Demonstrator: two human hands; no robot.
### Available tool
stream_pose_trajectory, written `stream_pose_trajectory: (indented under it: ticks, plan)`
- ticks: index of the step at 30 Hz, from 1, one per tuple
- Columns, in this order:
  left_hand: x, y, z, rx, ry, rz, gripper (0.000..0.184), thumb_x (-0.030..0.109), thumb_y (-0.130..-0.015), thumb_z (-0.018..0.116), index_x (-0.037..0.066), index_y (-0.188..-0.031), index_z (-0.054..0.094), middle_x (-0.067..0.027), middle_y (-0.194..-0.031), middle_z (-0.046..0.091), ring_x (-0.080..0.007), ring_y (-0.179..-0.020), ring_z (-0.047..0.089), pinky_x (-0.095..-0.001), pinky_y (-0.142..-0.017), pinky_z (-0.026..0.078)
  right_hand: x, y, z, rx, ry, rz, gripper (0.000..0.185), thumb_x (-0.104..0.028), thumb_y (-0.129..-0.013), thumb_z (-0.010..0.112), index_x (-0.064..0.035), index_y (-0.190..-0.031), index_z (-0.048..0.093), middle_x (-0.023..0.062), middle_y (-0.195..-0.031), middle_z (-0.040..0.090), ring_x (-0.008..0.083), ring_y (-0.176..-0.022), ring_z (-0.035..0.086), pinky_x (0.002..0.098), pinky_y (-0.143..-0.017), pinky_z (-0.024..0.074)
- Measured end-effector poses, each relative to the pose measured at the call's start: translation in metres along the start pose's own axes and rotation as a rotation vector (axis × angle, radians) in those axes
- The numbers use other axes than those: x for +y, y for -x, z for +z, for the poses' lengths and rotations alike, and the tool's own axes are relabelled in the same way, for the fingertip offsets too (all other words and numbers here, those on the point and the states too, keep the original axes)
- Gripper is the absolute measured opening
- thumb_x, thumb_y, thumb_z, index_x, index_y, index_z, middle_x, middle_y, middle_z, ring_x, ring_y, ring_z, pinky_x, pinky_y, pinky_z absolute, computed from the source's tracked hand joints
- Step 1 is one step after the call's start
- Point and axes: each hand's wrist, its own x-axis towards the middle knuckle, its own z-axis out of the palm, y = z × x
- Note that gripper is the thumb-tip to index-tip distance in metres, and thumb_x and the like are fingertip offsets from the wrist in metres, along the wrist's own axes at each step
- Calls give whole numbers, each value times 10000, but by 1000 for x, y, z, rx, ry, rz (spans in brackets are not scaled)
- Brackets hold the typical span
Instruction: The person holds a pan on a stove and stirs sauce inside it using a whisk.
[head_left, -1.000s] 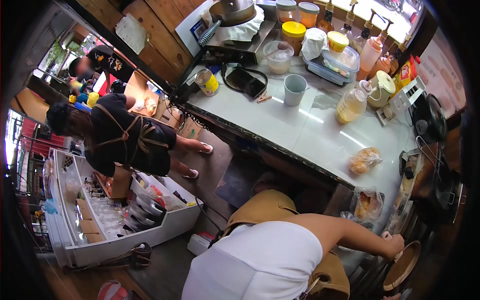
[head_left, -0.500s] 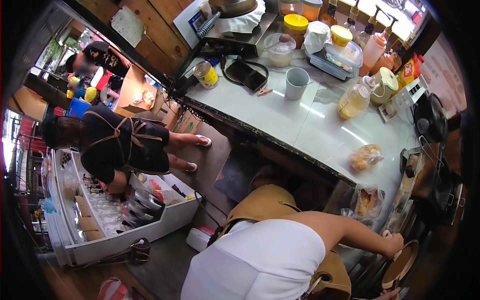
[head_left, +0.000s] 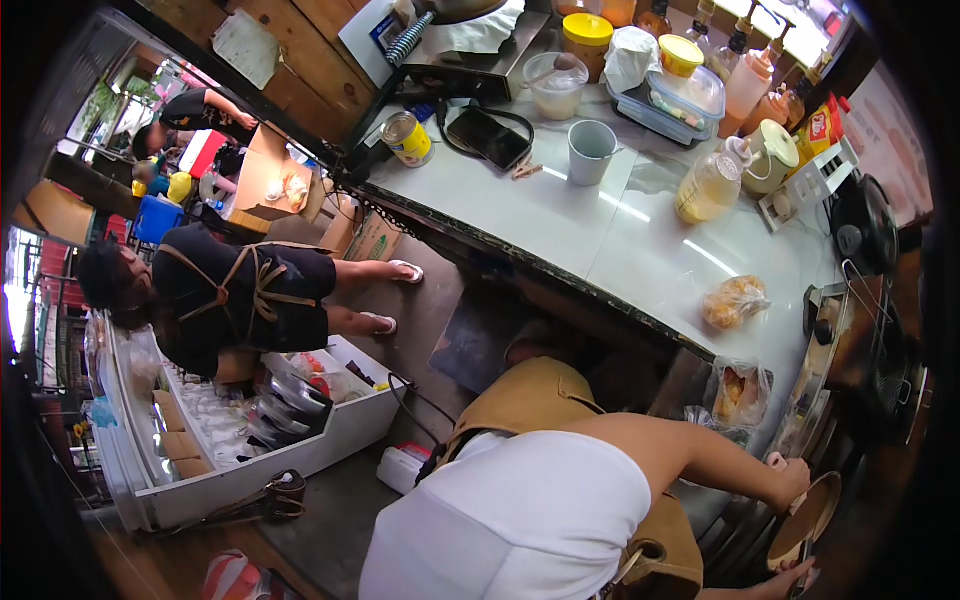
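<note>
My left hand (head_left: 792,482), at the end of my bent bare arm, is closed beside the rim of a round brown pan (head_left: 815,515). Something pale shows at its fingers, too small to name. Low at the right edge is part of my right hand (head_left: 785,582), its fingers closed around a thin dark handle (head_left: 804,556) at the pan's lower side. The pan is tilted in this view and its inside looks tan. Nearest to my left arm on the counter lies a clear plastic bag with browned food (head_left: 740,392).
The white counter (head_left: 640,235) holds a grey cup (head_left: 592,152), a squeeze bottle (head_left: 712,185), a phone (head_left: 490,138), a can (head_left: 407,138) and bagged bread (head_left: 735,302). A co-worker (head_left: 235,290) bends over a white bin (head_left: 250,470) at left. Dark pans and racks (head_left: 880,350) stand at right.
The view has shifted slightly. My right hand shows more, with a dark handle at it, and the pan sits a little higher. The co-worker's head has turned.
</note>
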Motion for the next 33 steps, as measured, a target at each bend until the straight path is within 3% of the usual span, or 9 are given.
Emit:
stream_pose_trajectory:
  ticks: [19, 21, 28, 33]
  plan:
    - [1, -3, 2, 15, 30, -48, 215, 254, -532, 674, 140, -711, 642, -5, -710, 620, -169, -690, 609, -289, -515, 465, -6, 0, 6, -15, 46, -26, 157, -172, -759, 589, -16, -745, 567, 78, -633, 544, 173, -563, 505, 300, -519, 430]
    - [2, -2, 4, 92, -6, -47, 222, 251, -523, 677, 141, -712, 642, -6, -710, 620, -167, -687, 609, -289, -523, 468, -5, 3, 9, -15, 62, -9, 156, -170, -760, 589, -16, -748, 567, 79, -637, 545, 173, -566, 506, 301, -521, 431]
    - [-1, 9, -12, -19, 22, 19, 213, 246, -533, 667, 133, -711, 642, -10, -704, 617, -173, -678, 609, -286, -522, 471, -9, 10, 11, -39, 102, 11, 153, -166, -764, 586, -14, -760, 569, 80, -650, 550, 172, -577, 510, 302, -530, 433]
    - [5, -11, 12, 62, 40, -90, 191, 244, -547, 661, 134, -702, 643, -8, -703, 619, -166, -682, 610, -288, -515, 468, -6, 11, 11, -54, 103, 20, 151, -163, -766, 584, -13, -768, 570, 80, -659, 553, 171, -584, 512, 303, -535, 434]
